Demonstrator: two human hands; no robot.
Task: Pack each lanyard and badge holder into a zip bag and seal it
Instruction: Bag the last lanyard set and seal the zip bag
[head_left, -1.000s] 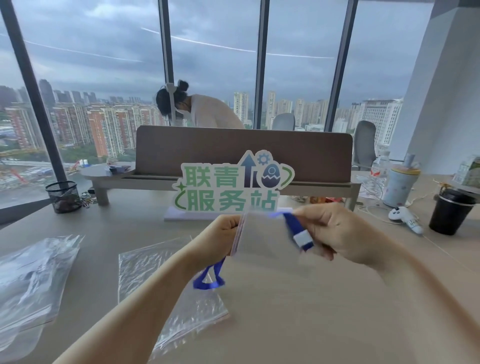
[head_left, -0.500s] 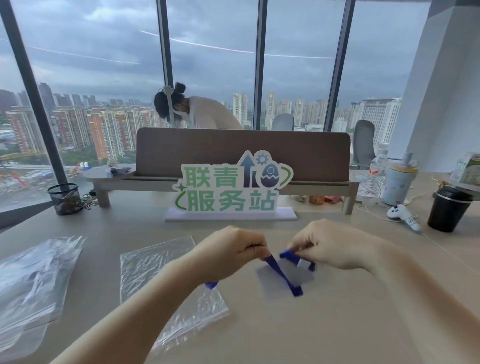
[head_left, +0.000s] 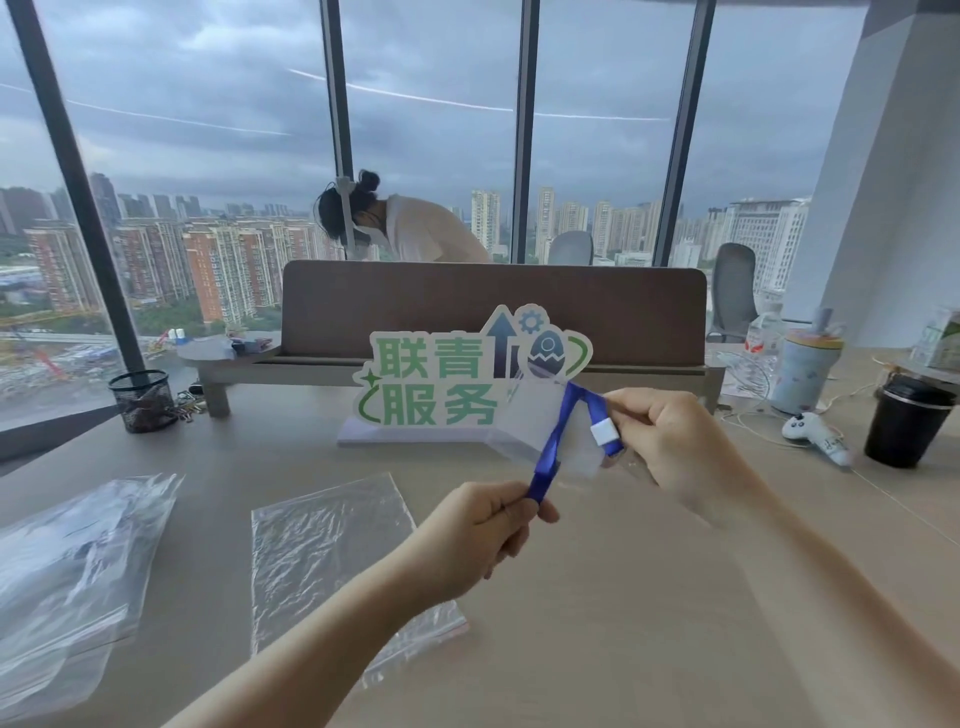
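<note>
- Left hand (head_left: 478, 530) pinches the blue fabric lanyard (head_left: 550, 447); right hand (head_left: 670, 447) grips its white clip end against the clear plastic badge holder (head_left: 540, 421), held above the worktop (head_left: 623, 597).
- Loose strap may snag the mouth of the empty clear zip bag (head_left: 332, 551) lying below-left, blocking its seal.

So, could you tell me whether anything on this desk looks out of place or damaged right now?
Nothing stands out. The left hand and right hand hold the blue lanyard and clear badge holder above the table; an empty zip bag lies flat, crinkled but whole, and a pile of bags sits at the left.
</note>
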